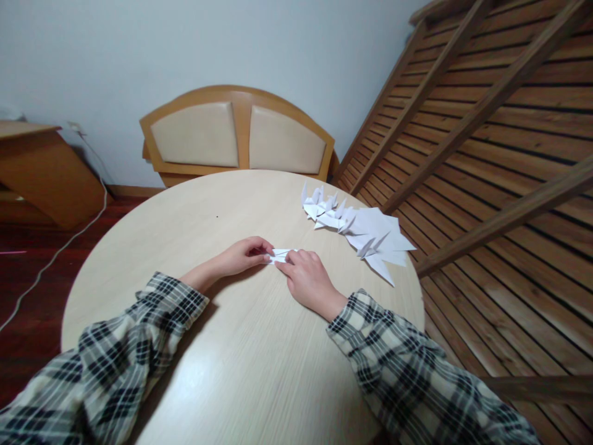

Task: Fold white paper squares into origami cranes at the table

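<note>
Paper (280,253), folded narrow, runs left to right, both hands (241,256) (309,279) closed onto its ends.

On the surface (162,216), itself showing pale beige with faint grain, we are seeing plain white on the folded paper (280,252), the pointed paper shapes (343,217) and the flat sheets (385,230). Over the surface, both sleeves (139,334) are showing us black, grey and cream plaid. Beyond the surface, we are finding a golden-tan headboard (243,127) with cream panels (199,136); right of the surface, brown slats (486,151) with dark stripes.
</note>
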The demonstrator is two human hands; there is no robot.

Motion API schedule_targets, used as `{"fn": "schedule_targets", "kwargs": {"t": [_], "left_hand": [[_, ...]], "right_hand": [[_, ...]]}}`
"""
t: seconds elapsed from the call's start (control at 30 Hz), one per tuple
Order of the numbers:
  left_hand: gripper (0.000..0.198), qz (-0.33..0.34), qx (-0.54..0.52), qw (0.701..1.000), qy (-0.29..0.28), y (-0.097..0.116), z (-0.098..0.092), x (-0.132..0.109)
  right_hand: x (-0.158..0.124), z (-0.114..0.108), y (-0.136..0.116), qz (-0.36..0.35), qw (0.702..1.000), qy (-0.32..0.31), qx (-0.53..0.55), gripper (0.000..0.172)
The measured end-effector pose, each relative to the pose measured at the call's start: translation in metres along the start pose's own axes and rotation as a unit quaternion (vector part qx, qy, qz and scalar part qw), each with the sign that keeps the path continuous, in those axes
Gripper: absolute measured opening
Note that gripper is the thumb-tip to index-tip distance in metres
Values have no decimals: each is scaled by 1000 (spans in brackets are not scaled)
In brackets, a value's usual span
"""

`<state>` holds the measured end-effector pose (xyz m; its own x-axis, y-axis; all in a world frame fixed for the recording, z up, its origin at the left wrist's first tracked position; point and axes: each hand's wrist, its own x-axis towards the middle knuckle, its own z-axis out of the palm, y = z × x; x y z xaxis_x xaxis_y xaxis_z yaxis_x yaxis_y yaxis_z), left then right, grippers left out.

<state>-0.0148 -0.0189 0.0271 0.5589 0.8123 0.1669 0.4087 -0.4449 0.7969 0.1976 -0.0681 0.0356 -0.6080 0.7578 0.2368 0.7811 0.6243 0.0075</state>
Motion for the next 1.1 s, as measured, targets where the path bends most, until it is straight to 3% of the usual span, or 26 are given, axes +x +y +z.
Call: {"fn": "schedule_targets", "kwargs": {"t": [0.1,0.23,1.1], "left_hand": [[13,9,88,995,55,4,6,2],[11,52,139,987,59,5,9,4],[12,57,163,983,60,-3,10,4]], "right_hand": [[2,-3,-2,2,1000,3,0,33],[2,-5,-3,-2,1000,1,-4,34],[-3,-3,2,15,1000,9,-21,23]]}}
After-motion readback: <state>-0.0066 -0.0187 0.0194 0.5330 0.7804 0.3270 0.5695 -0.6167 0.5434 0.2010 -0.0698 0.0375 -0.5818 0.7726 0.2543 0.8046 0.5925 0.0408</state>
